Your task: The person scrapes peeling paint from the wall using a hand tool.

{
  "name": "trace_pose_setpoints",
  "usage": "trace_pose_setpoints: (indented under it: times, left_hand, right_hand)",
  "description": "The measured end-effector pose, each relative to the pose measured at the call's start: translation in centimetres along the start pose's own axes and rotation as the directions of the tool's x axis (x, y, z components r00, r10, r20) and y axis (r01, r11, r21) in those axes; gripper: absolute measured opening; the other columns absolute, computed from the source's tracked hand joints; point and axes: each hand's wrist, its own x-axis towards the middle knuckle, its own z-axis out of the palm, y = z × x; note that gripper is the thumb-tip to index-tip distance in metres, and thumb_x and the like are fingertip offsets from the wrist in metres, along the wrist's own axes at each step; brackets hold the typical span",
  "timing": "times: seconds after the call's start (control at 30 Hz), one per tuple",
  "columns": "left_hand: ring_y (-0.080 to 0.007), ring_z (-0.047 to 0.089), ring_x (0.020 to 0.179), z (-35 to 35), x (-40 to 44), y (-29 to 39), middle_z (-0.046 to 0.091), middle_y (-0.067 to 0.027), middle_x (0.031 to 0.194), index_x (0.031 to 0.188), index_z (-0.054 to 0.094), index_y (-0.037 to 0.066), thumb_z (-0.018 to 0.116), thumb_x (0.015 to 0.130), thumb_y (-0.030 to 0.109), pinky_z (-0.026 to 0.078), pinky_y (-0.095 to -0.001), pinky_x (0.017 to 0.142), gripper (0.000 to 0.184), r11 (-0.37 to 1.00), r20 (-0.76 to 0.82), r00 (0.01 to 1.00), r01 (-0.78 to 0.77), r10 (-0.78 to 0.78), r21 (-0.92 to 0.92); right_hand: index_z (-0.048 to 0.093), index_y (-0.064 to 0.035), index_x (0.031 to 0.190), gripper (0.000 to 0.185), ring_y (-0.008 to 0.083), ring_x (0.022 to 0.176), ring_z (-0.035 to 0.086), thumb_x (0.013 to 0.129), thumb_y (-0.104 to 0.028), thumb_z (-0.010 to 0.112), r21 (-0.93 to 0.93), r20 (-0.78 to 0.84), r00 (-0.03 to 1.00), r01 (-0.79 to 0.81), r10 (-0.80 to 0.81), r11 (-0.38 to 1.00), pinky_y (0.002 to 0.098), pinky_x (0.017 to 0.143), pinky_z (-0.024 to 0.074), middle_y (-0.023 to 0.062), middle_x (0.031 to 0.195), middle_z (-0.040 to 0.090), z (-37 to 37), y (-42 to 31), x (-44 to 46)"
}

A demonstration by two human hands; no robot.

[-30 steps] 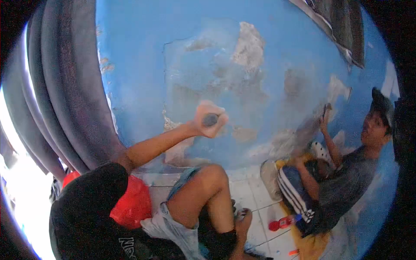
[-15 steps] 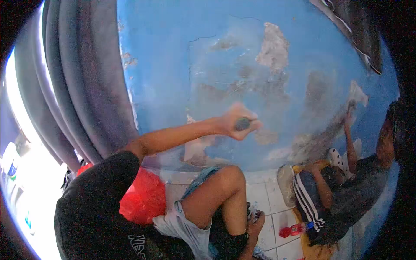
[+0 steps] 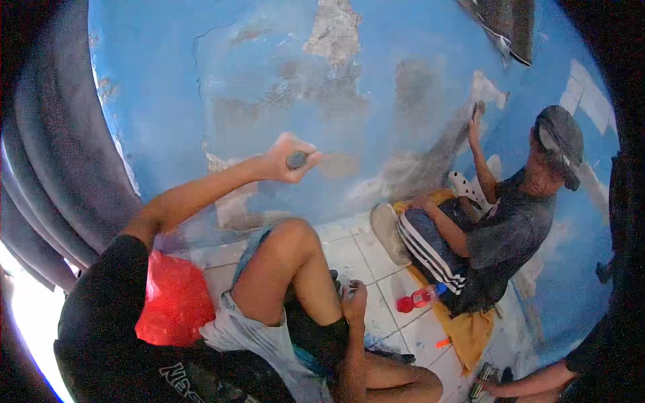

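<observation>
Left hand [image 3: 287, 146] is clamped on a dark handle [image 3: 295, 160]; right hand [image 3: 354, 302], near the shin [image 3: 321, 282], grip indeterminable. Wall [image 3: 151, 101] partly bare: grey patches [image 3: 334, 37] exposed, blue paint remaining around.

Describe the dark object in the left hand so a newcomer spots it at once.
Start with the large blue wall, then follow the bare arm reaching from the black sleeve at picture left. The left hand grips the dark object. Unlike the dark piece at the co-worker's hand farther right, it shows a rounded end toward the camera.
</observation>
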Motion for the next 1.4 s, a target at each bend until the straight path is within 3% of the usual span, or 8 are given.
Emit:
trace_pose_setpoints:
  times: [0.07,0.5,0.9,1.0,1.07,1.17,1.27,1.4]
  left_hand:
    - [-0.0201,0.061,0.054,0.0,-0.4,0.6,0.063,-0.0105,0.064,0.074,0.065,0.004,0.058,0.080,0.007,0.048,-0.0288,0.051,0.010,0.969,-0.369,0.901,-0.245,0.227,-0.003]
    - [-0.0223,0.057,0.053,-2.9,-1.7,0.4,0.061,-0.0108,0.064,0.078,0.065,0.004,0.062,0.077,0.007,0.043,-0.0311,0.049,0.004,0.909,-0.082,0.969,-0.186,0.232,0.373]
    - [-0.0166,0.058,0.053,-1.0,-0.6,-0.3,0.062,-0.0087,0.064,0.074,0.063,0.003,0.062,0.079,0.011,0.045,-0.0305,0.050,0.010,0.997,-0.282,0.957,-0.068,0.074,0.033]
    - [-0.0181,0.058,0.052,-2.6,0.9,1.0,0.062,-0.0064,0.063,0.075,0.064,0.003,0.062,0.079,0.011,0.045,-0.0296,0.050,0.009,0.995,0.129,0.990,0.039,-0.051,0.093]
    - [-0.0203,0.059,0.052,-3.4,1.2,2.3,0.062,-0.0063,0.063,0.074,0.063,0.005,0.061,0.080,0.010,0.045,-0.0305,0.050,0.008,0.978,-0.399,0.905,-0.074,0.148,0.193]
    - [-0.0221,0.061,0.056,0.0,-1.6,-2.6,0.064,-0.0077,0.067,0.074,0.064,0.006,0.060,0.080,0.009,0.046,-0.0323,0.053,0.008,0.918,-0.037,0.920,0.387,-0.391,-0.093]
    - [-0.0227,0.061,0.056,-1.7,0.7,1.0,0.064,-0.0071,0.067,0.074,0.064,0.007,0.060,0.081,0.012,0.046,-0.0325,0.054,0.009,0.984,-0.272,0.946,-0.164,0.175,0.063]
    - [-0.0224,0.061,0.057,-4.4,1.5,6.5,0.065,-0.0079,0.068,0.074,0.064,0.007,0.059,0.081,0.013,0.047,-0.0322,0.056,0.010,0.984,0.010,0.998,0.053,-0.055,0.169]
  right_hand:
    - [0.052,0.0036,0.097,0.026,0.0322,0.085,0.054,0.080,-0.014,0.061,0.002,-0.005,1.000,0.022,-0.022,1.000,0.0385,0.075,0.0439,0.0194,0.090,0.055,0.8,0.3,-0.3]
    - [0.051,0.0027,0.100,0.028,0.0308,0.083,0.055,0.079,-0.011,0.063,-0.037,-0.023,1.000,0.016,-0.017,0.999,0.0366,0.071,0.0454,0.0182,0.091,0.055,0.6,0.3,-0.3]
    - [0.051,0.0030,0.101,0.027,0.0313,0.082,0.054,0.079,-0.011,0.060,0.068,-0.012,1.000,-0.004,0.005,0.998,0.0381,0.071,0.0449,0.0187,0.090,0.055,0.1,-0.5,-0.3]
    - [0.051,0.0030,0.100,0.027,0.0321,0.083,0.054,0.079,-0.011,0.060,0.029,0.002,1.000,-0.020,0.020,0.999,0.0384,0.071,0.0452,0.0188,0.090,0.055,0.4,0.0,0.2]
    - [0.051,0.0029,0.099,0.026,0.0324,0.083,0.054,0.079,-0.011,0.060,-0.004,0.001,1.000,-0.017,0.017,1.000,0.0392,0.072,0.0453,0.0195,0.090,0.055,0.7,0.2,0.1]
    - [0.052,0.0026,0.099,0.025,0.0328,0.082,0.054,0.079,-0.011,0.060,0.053,-0.019,1.000,-0.007,0.008,0.999,0.0399,0.072,0.0450,0.0197,0.089,0.055,0.9,0.5,0.0]
    - [0.052,0.0021,0.100,0.026,0.0328,0.083,0.054,0.079,-0.012,0.061,0.018,0.020,0.998,-0.060,0.060,0.998,0.0398,0.072,0.0450,0.0198,0.089,0.055,0.7,0.3,0.0]
    - [0.052,0.0014,0.100,0.028,0.0332,0.083,0.054,0.078,-0.012,0.062,-0.020,-0.021,1.000,0.003,-0.003,1.000,0.0395,0.073,0.0452,0.0195,0.089,0.055,0.8,0.2,0.1]
